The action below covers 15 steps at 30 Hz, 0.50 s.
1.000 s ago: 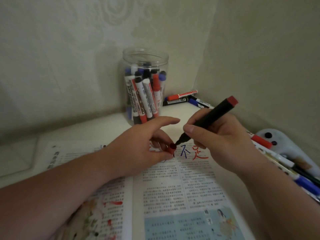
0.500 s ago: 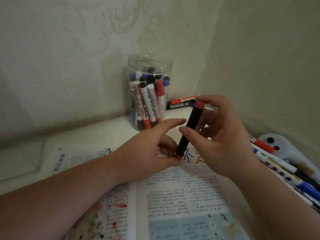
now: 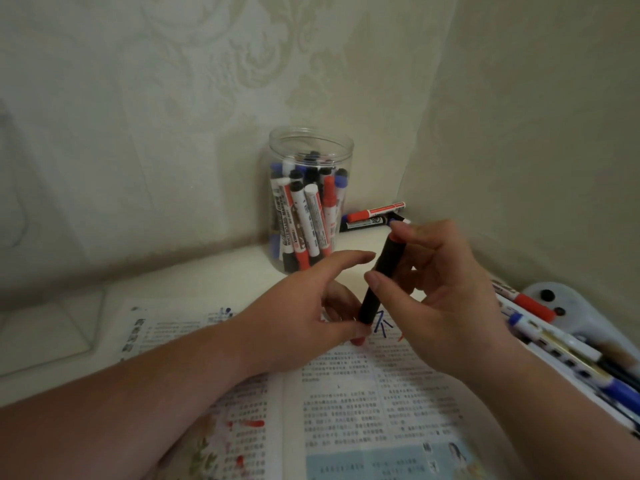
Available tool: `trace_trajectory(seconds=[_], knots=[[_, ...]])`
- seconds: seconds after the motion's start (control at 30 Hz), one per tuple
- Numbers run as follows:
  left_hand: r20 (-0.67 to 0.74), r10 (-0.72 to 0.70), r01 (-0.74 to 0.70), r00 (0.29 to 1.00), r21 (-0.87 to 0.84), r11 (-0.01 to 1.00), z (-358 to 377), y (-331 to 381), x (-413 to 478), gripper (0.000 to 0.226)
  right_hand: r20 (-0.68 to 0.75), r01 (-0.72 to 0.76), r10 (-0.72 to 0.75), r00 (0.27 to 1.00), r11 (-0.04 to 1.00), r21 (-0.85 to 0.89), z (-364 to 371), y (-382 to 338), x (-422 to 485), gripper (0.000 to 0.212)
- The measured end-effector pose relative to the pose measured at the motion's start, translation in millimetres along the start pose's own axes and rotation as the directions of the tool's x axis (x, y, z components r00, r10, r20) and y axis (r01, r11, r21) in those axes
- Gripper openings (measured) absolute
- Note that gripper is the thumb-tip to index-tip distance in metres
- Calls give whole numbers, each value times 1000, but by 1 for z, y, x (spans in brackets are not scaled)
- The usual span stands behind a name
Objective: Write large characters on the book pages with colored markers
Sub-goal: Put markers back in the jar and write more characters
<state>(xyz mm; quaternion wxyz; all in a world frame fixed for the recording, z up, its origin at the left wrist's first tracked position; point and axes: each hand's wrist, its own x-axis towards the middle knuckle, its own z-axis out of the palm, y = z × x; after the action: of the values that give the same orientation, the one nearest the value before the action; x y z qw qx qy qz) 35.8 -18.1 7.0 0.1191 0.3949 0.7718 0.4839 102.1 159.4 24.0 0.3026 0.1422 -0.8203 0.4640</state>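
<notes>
An open book (image 3: 363, 403) of printed text lies on the desk, with blue and red handwritten characters (image 3: 382, 323) at the top of its right page. My right hand (image 3: 440, 292) holds a black marker (image 3: 379, 282) almost upright, thumb on its side and a fingertip on its top end. The marker's lower end sits in a red cap (image 3: 358, 339), which my left hand (image 3: 311, 317) pinches between thumb and middle fingers, index finger stretched out.
A clear jar (image 3: 310, 202) full of markers stands in the corner. Loose markers (image 3: 374, 216) lie behind it by the wall. Several more markers (image 3: 568, 355) and a pale rounded object (image 3: 568, 306) lie on the right. Walls close off the back and right.
The marker's tip went into the red cap held by my left hand. My right hand swung the marker from slanted to upright and moved a fingertip onto its top end.
</notes>
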Motion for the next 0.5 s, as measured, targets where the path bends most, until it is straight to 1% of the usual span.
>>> trace_trajectory(seconds=[0.07,0.13,0.17,0.2,0.23,0.27,0.3,0.33,0.37,0.4,0.43,0.47,0.5], knots=[[7,10,-10,1000,22,1000,1,0,0,79,-3,-1,1,1000,1000,-6,-1,-1,1,66],[-23,39,-38,999,23,999,-1,-4,0,78,1,4,-4,1000,1000,-20,-1,-2,0,73],[-66,67,-66,996,15,998,-3,-6,-1,73,4,9,-9,1000,999,-32,-1,-2,-1,75],[-143,102,-101,985,16,995,-6,-8,0,64,8,14,-13,1000,999,-40,0,-3,-1,75],[-265,126,-124,956,24,992,-10,-10,1,54,11,10,-10,1000,999,-36,0,-4,-2,73],[-423,125,-122,898,35,992,-14,-12,3,45,9,-9,9,1000,1000,-19,1,-4,-3,71],[-581,96,-87,808,43,995,-21,-14,7,40,0,-44,44,999,999,4,0,-3,-3,69],[-696,50,-14,716,58,998,-28,-17,10,39,-23,-93,94,995,995,29,-2,-2,-3,65],[-752,-1,84,659,72,994,-34,-20,14,45,-63,-149,152,986,987,62,-4,0,-1,60],[-757,-42,169,652,91,981,-38,-24,17,53,-115,-203,216,970,972,115,-7,2,0,53],[-732,-78,225,677,105,969,-40,-27,20,60,-161,-254,283,946,951,179,-9,4,1,44],[-693,-99,242,714,111,964,-41,-28,22,61,-189,-298,347,919,923,245,-12,5,3,35],[-653,-108,227,750,101,969,-39,-27,24,58,-198,-335,403,894,893,302,-14,7,6,28]])
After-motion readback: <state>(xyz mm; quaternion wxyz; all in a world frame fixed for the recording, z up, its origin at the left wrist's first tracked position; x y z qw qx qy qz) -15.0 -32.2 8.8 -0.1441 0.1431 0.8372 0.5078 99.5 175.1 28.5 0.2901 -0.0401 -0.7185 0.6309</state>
